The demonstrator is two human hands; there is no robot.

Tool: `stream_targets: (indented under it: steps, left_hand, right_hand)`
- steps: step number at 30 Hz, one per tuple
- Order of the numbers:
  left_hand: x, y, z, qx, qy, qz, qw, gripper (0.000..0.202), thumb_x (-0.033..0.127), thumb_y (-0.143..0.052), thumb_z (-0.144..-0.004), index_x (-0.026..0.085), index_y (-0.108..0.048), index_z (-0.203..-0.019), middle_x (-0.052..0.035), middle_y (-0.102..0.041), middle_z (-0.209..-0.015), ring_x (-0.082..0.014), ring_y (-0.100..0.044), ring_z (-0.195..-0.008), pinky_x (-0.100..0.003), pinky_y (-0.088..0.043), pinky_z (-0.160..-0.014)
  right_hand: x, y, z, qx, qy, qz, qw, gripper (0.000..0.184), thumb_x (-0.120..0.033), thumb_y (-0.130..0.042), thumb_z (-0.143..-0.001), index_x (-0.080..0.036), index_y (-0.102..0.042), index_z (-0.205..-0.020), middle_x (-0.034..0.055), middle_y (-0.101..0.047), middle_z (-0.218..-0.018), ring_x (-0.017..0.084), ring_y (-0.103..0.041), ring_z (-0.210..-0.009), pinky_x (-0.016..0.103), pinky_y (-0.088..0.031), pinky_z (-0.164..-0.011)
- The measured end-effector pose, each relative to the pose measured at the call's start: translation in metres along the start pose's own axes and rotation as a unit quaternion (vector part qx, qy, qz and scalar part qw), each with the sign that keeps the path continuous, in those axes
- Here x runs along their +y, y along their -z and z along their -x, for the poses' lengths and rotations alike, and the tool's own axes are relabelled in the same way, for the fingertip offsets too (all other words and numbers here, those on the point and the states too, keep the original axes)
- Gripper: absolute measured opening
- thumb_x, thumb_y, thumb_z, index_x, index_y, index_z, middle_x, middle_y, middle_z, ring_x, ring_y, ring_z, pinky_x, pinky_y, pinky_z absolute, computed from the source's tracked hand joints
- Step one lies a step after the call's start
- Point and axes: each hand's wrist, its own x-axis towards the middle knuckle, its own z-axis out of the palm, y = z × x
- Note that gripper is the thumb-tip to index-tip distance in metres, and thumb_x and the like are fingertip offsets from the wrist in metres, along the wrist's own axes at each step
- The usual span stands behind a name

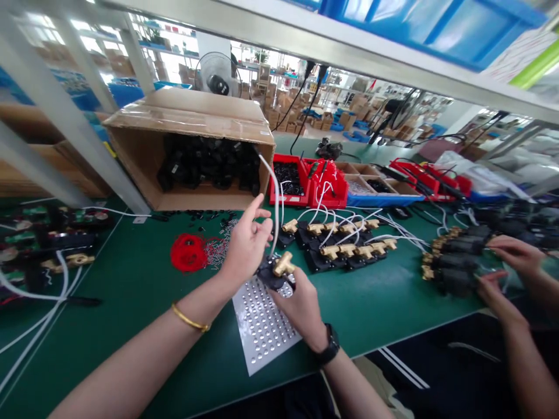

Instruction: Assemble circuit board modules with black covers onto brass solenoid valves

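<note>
My right hand [301, 307] grips a black valve body with a brass T-fitting [283, 265] on top, held over a perforated metal plate [262, 326]. My left hand [247, 243] is just above it, fingers pinched on a thin white wire [274, 201] that rises from the part toward the cardboard box. A gold bangle sits on my left wrist and a black watch on my right.
An open cardboard box [192, 131] of black parts lies on its side at the back. Finished valves with white wires [345, 241] lie in rows. Red rings [187, 252], red bins [308, 183]. A co-worker's hands [506, 267] handle valves at right.
</note>
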Motion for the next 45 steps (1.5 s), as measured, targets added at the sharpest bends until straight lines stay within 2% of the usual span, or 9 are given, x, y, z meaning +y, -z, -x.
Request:
stream_targets:
  steps: [2,5,10,15,19,22,28,36,45]
  left_hand:
    - [-0.015,-0.013,0.006,-0.013,-0.028,-0.097,0.995,0.046,0.027,-0.046,-0.085,0.016,-0.04,-0.129,-0.0122,-0.054,-0.114,-0.0169,-0.058,-0.087,-0.033,-0.051,-0.074]
    - [-0.056,-0.015,0.045,-0.128,-0.039,-0.285,0.949,0.049,0.028,-0.044,-0.086,0.014,-0.036,-0.132,-0.015,-0.042,-0.134,-0.0267,-0.035,-0.127,-0.051,-0.029,-0.104]
    - [-0.1,0.013,0.115,-0.352,-0.049,-0.452,0.818,0.079,0.035,-0.06,-0.076,0.022,-0.018,-0.141,-0.0057,-0.013,-0.149,-0.0297,-0.009,-0.137,-0.057,-0.014,-0.109]
    - [-0.099,0.045,0.121,-0.396,-0.076,-0.475,0.782,0.078,0.038,-0.057,-0.079,0.028,-0.012,-0.142,-0.0024,-0.014,-0.148,-0.0264,-0.014,-0.136,-0.054,-0.022,-0.108]
    - [-0.106,0.049,0.119,-0.374,-0.1,-0.454,0.803,0.064,0.042,-0.055,-0.081,0.03,-0.028,-0.138,-0.0034,-0.031,-0.144,-0.028,-0.027,-0.132,-0.055,-0.027,-0.106]
    - [-0.113,0.038,0.109,-0.286,-0.06,-0.413,0.863,0.045,0.041,-0.045,-0.085,0.023,-0.045,-0.127,-0.0082,-0.046,-0.133,-0.0275,-0.04,-0.125,-0.051,-0.034,-0.104]
    - [-0.124,-0.019,0.037,-0.054,0.093,-0.18,0.978,0.074,0.053,-0.04,-0.085,0.014,-0.011,-0.141,-0.017,-0.02,-0.146,-0.0272,-0.023,-0.134,-0.049,-0.024,-0.109]
    - [-0.141,-0.102,-0.022,0.022,0.126,-0.025,0.991,0.059,0.054,-0.014,-0.09,0.018,-0.021,-0.137,-0.0126,-0.024,-0.146,-0.0208,-0.024,-0.134,-0.041,-0.025,-0.11]
    - [-0.149,-0.116,-0.035,-0.026,0.076,-0.017,0.997,0.06,0.052,-0.019,-0.09,0.014,-0.027,-0.136,-0.0124,-0.028,-0.144,-0.0193,-0.025,-0.133,-0.037,-0.021,-0.111]
  right_hand:
    - [0.012,0.014,-0.004,0.045,-0.035,0.034,0.998,0.047,-0.033,-0.063,-0.069,-0.017,-0.052,-0.113,0.0085,-0.063,-0.102,0.023,-0.06,-0.093,0.034,-0.048,-0.08]
    - [0.03,0.027,-0.002,0.068,-0.076,0.08,0.992,0.047,-0.034,-0.061,-0.07,-0.017,-0.051,-0.113,0.0092,-0.063,-0.104,0.024,-0.06,-0.095,0.035,-0.048,-0.081]
    - [0.046,0.018,0.006,0.056,-0.137,0.12,0.982,0.047,-0.034,-0.061,-0.072,-0.017,-0.05,-0.114,0.0094,-0.063,-0.104,0.025,-0.06,-0.095,0.033,-0.047,-0.08]
    - [0.042,0.003,-0.001,0.064,-0.173,0.161,0.97,0.051,-0.039,-0.06,-0.074,-0.015,-0.047,-0.116,0.012,-0.061,-0.109,0.027,-0.059,-0.099,0.033,-0.047,-0.08]
    - [0.039,0.003,-0.001,0.049,-0.184,0.187,0.964,0.055,-0.04,-0.06,-0.076,-0.014,-0.043,-0.121,0.0126,-0.06,-0.112,0.028,-0.06,-0.098,0.033,-0.048,-0.077]
    - [0.037,0.01,0.004,0.046,-0.154,0.204,0.966,0.067,-0.037,-0.059,-0.077,-0.015,-0.03,-0.133,0.0125,-0.056,-0.118,0.026,-0.063,-0.093,0.031,-0.051,-0.072]
    - [0.03,0.027,0.002,0.025,-0.033,0.267,0.963,0.074,-0.02,-0.06,-0.076,-0.03,-0.024,-0.139,0.0091,-0.045,-0.13,0.021,-0.065,-0.081,0.029,-0.055,-0.062]
    - [0.039,0.035,-0.013,0.001,0.098,0.29,0.952,0.055,-0.018,-0.054,-0.079,-0.016,-0.038,-0.131,0.0161,-0.03,-0.143,0.022,-0.063,-0.091,0.032,-0.055,-0.071]
    - [0.049,0.027,-0.029,0.007,0.11,0.355,0.929,0.053,-0.022,-0.049,-0.083,-0.018,-0.036,-0.134,0.0146,-0.03,-0.143,0.02,-0.066,-0.079,0.027,-0.054,-0.055]
